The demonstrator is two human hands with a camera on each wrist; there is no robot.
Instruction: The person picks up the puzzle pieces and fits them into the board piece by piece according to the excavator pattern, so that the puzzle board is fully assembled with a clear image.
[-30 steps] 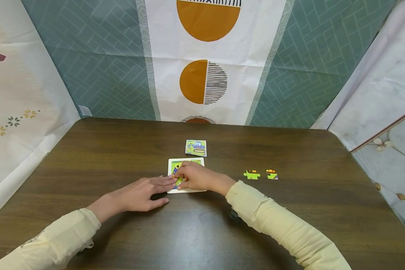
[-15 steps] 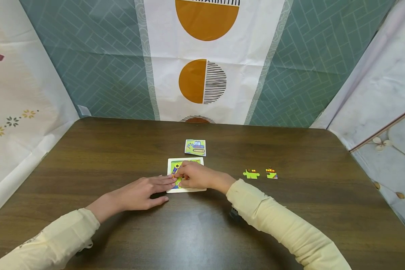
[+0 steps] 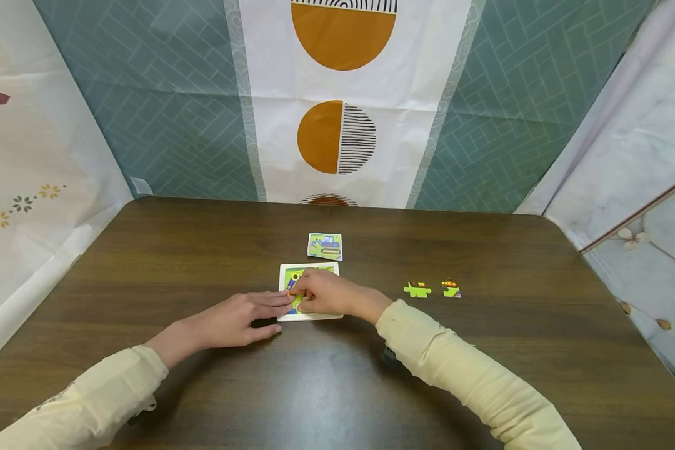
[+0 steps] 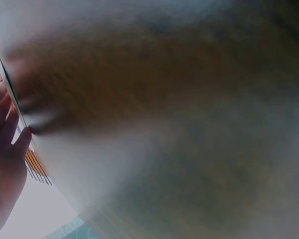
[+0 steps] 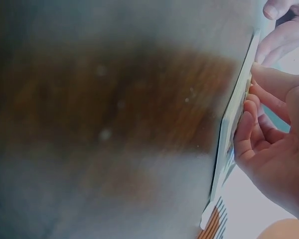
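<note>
- Puzzle tray [image 3: 326,317]: white rim, flat on the brown table [image 3: 202,250], just below and left of centre in the head frame. Green-and-blue print [image 3: 290,273] shows inside the rim, partly covered by the hands.
- Left hand [image 3: 239,323]: comes in from lower left, fingers extended, fingertips over the tray's left rim. Thumb is spread, just off the lower-left corner.
- Right hand [image 3: 329,294]: comes in from lower right, over the middle of the tray, fingers bent down. Can't tell if it pinches a piece; the fingers hide that spot in both head and right wrist views.
- Fingertips of both hands sit close together over the tray's left half.
- Picture card [image 3: 325,246]: just above the tray, shows a blue digger on green.
- Loose pieces, right of centre: left piece [image 3: 417,290], mostly green; right piece [image 3: 451,289], green with red and yellow. Near each other, not touching, well apart from the tray.
- Cream sleeves [image 3: 472,375] on both arms.
</note>
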